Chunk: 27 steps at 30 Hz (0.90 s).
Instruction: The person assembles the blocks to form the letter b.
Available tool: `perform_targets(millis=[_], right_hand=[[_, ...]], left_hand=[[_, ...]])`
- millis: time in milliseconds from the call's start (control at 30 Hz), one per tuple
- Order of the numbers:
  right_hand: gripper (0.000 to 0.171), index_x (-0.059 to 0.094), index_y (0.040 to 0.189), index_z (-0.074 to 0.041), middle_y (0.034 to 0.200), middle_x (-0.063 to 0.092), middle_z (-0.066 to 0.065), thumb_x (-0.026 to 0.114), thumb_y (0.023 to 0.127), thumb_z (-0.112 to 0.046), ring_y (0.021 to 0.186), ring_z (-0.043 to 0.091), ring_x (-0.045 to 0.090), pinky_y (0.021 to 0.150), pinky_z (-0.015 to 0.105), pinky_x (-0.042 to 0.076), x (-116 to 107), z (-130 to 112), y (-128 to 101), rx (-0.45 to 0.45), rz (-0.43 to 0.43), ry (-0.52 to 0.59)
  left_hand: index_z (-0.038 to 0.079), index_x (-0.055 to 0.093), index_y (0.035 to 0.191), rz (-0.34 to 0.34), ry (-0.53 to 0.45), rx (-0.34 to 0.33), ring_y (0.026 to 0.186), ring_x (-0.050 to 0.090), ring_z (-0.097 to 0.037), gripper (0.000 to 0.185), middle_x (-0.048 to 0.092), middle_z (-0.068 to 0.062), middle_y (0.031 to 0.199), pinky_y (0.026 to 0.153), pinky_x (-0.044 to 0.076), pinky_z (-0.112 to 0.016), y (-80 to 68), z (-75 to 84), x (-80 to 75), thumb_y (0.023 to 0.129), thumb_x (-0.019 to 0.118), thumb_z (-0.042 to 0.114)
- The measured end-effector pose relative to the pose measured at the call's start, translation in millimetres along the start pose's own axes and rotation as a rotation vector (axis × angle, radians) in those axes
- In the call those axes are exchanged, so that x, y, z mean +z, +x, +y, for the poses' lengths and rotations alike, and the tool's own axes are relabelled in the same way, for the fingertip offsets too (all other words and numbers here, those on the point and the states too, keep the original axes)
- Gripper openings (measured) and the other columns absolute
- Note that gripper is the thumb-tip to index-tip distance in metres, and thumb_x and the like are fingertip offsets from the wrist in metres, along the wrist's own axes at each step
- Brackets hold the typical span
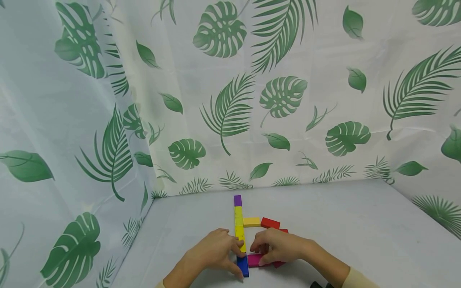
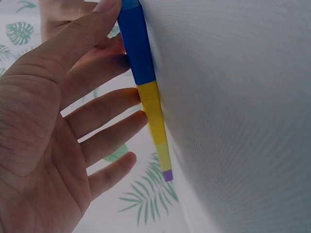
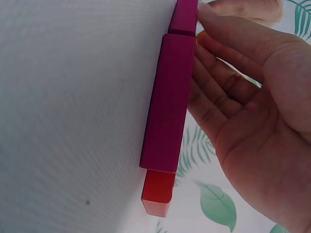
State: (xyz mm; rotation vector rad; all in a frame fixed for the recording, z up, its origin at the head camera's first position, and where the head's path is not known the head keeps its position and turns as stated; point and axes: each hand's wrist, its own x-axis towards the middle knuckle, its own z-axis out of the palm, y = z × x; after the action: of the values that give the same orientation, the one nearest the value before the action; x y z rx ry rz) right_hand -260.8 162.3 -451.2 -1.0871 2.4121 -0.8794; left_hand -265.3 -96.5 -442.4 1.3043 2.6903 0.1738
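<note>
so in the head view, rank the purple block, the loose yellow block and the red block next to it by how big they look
1. Loose yellow block and red block: about alike, so no ranking between them; the red one lies angled.
2. Purple block: smallest, though it lies farthest from the camera at the line's far end, which may shrink it.

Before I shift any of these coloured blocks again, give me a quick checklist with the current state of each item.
1. Left hand steadies the column: ok, its fingers lie against the blue block and yellow block.
2. Right hand is on the magenta block: ok, fingers lie along it.
3. Column is straight up to the purple block: ok.
4. Magenta block meets the blue block: cannot tell, fingers hide the joint.
5. Red block lines up with the short yellow block: not ok, it sits angled.
6. Table on the right free: ok.
</note>
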Motion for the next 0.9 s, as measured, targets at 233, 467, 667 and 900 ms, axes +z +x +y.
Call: perform_targets(millis=[233, 467, 667, 900], right_hand=[[0.022, 0.078, 0.116, -0.022, 0.098, 0.069, -0.014, 0.079, 0.094, -0.025, 0.086, -0.002, 0.060, 0.080, 0.019, 0.056, 0.0, 2.6, 0.7, -0.034, -0.010, -0.040], [0.022, 0.078, 0.116, -0.022, 0.097, 0.069, -0.015, 0.078, 0.095, -0.026, 0.087, -0.003, 0.060, 0.080, 0.018, 0.056, 0.7, 3.4, 1.0, -0.047, -0.018, -0.043], [0.023, 0.078, 0.118, -0.022, 0.098, 0.068, -0.014, 0.076, 0.097, -0.028, 0.087, -0.002, 0.060, 0.079, 0.018, 0.056, 0.8, 7.0, 1.2, -0.081, -0.026, -0.039], [0.022, 0.079, 0.115, -0.023, 0.096, 0.068, -0.015, 0.079, 0.093, -0.024, 0.086, -0.003, 0.060, 0.080, 0.018, 0.056, 1.2, 0.7, 0.1, -0.022, -0.013, -0.010]], left_hand=[[0.042, 0.079, 0.115, -0.007, -0.005, -0.008, 0.128, 0.062, 0.001, 0.050, 0.070, 0.015, 0.133, 0.118, 0.045, -0.043, 0.1, -0.1, -0.7, 0.073, 0.083, 0.069], [0.042, 0.079, 0.115, 0.004, 0.003, -0.001, 0.128, 0.062, 0.000, 0.051, 0.070, 0.014, 0.133, 0.118, 0.045, -0.043, -0.3, 0.1, -1.0, 0.073, 0.083, 0.070], [0.042, 0.079, 0.114, 0.003, -0.009, -0.008, 0.128, 0.062, 0.000, 0.050, 0.071, 0.014, 0.132, 0.118, 0.044, -0.043, -0.8, 0.8, -1.7, 0.072, 0.083, 0.069], [0.041, 0.079, 0.114, 0.006, -0.007, -0.001, 0.128, 0.062, 0.000, 0.051, 0.070, 0.014, 0.133, 0.118, 0.044, -0.042, -0.8, 0.7, -1.0, 0.072, 0.083, 0.070]])
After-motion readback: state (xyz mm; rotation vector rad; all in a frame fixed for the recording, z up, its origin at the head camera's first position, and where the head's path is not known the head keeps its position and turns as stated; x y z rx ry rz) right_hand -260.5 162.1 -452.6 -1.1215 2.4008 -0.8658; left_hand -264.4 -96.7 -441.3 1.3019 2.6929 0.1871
